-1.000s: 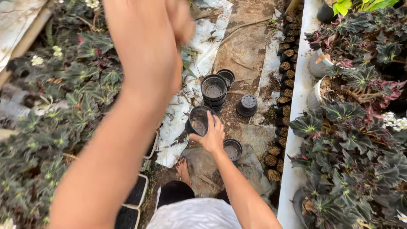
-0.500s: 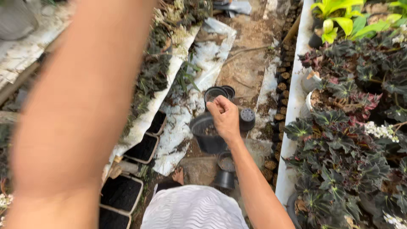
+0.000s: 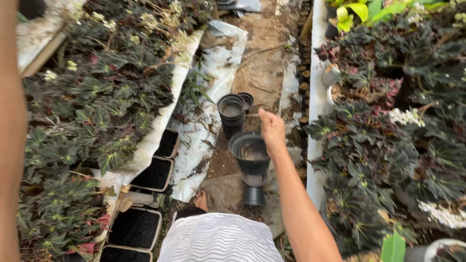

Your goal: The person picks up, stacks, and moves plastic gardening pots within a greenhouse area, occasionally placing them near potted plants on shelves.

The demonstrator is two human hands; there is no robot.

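- Right hand (image 3: pixel 272 130): fingers closed on the far rim of a black plastic pot (image 3: pixel 250 154), lifted clear of the ground.
- Pot interior: a thin scatter of soil only, no plant; filling judged barely begun.
- Beyond the fingers: stack of empty black pots (image 3: pixel 231 112), unfilled, well apart from the held one.
- Beneath the held pot, nearer than the fingers: another small black pot (image 3: pixel 254 192) standing on the dirt path (image 3: pixel 262 68).
- Left of the fingers: soil-filled square pots (image 3: pixel 151 174) along white plastic sheeting (image 3: pixel 204 131).
- Left forearm (image 3: pixel 12 145) raised along the frame edge; hand out of view, finger state not determinable.
- Both sides: beds of dark-leaved plants (image 3: pixel 388 145).
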